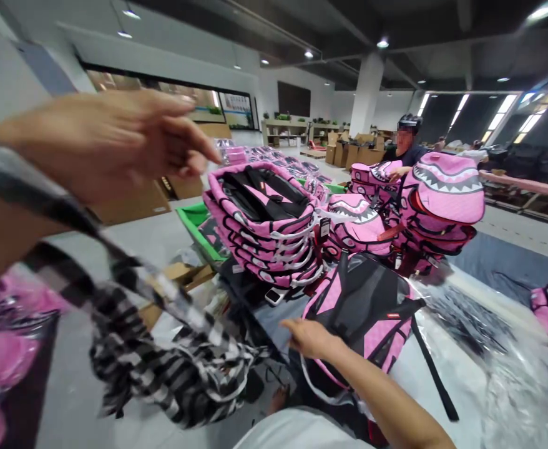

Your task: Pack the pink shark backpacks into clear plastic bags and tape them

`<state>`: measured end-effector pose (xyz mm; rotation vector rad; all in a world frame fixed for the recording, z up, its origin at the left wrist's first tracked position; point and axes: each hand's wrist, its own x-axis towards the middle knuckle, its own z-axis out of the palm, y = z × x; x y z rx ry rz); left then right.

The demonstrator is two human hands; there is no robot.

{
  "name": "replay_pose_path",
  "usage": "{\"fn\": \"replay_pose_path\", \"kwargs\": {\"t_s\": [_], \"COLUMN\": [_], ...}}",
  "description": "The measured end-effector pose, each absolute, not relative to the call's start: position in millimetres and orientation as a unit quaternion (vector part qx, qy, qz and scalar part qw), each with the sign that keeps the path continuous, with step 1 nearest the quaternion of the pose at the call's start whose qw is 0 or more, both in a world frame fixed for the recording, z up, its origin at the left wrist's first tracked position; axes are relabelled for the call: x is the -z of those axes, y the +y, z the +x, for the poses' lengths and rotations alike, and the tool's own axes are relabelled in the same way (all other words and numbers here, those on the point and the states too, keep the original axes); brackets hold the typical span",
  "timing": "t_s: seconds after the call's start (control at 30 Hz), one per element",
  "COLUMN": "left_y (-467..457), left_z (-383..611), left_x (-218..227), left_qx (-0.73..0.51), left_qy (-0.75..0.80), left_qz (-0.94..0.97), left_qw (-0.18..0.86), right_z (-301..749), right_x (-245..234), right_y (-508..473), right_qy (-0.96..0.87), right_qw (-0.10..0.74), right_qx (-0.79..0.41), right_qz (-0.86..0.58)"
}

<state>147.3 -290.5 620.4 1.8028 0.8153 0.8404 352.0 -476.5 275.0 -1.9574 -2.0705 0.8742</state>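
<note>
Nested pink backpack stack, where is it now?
In the head view's centre, the nested backpack stack sits just right of the green bin, beyond the right hand.

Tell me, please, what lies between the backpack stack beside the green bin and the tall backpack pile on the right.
In the head view, a pink shark-mouth backpack lies between them, with more pink backpacks behind it.

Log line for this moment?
left hand: raised, black-and-white checked fabric bundle hanging below | right hand: by pink-and-black fabric backpack, contact unclear | nearby: stacked pink fabric bags
</note>
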Motion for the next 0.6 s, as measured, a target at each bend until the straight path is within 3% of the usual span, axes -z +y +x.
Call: {"fn": "replay_pose_path", "kwargs": {"t_s": [0.13, 0.3, 0.37, 0.43, 0.5, 0.6], "left_y": [-321, -330, -324, -315, -309, -307], "left_z": [173, 182, 177, 172, 171, 177], "left_x": [-633, -636, -634, -630, -623, -609], "left_qx": [-0.287, -0.278, -0.28, -0.293, -0.303, -0.292], "left_qy": [0.315, 0.275, 0.245, 0.242, 0.27, 0.303], "left_qz": [0.794, 0.816, 0.827, 0.831, 0.823, 0.808], "left_qw": [0.434, 0.427, 0.421, 0.407, 0.398, 0.413], "right_z": [274, 251, 259, 263, 259, 239], "right_x": [-255, -260, -266, -268, -265, -256], "right_y": [-459, -449, -449, -456, -466, -479], "right_qy": [-0.815, -0.717, -0.713, -0.738, -0.733, -0.631], "right_qw": [0.15, 0.244, 0.235, 0.183, 0.147, 0.167], "right_qx": [-0.272, -0.217, -0.217, -0.297, -0.467, -0.705], "right_qz": [-0.49, -0.615, -0.623, -0.578, -0.472, -0.277]}}
